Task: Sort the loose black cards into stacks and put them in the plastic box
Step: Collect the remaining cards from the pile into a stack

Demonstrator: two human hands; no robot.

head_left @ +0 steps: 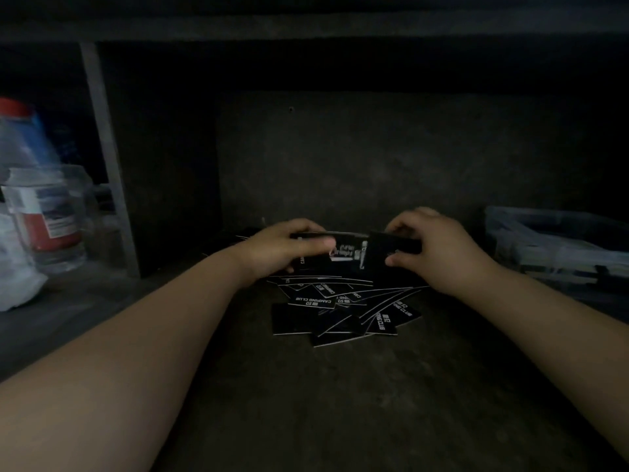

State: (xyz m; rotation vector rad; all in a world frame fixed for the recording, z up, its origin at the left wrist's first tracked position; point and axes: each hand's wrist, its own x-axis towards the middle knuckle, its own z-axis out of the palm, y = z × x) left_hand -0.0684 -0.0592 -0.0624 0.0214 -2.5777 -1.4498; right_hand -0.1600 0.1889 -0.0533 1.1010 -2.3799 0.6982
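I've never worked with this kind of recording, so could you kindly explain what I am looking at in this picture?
There is no machine here: a person wears a camera on the head, so the single picture looks forward and down at their own bare arms. The left hand grips printed black cards, and the right hand pinches another dark card overlapping them. Beneath lies a loose pile of cards on a dark surface. A clear plastic box stands to the right; jars stand to the left. The light is dim, so finer detail is unclear.
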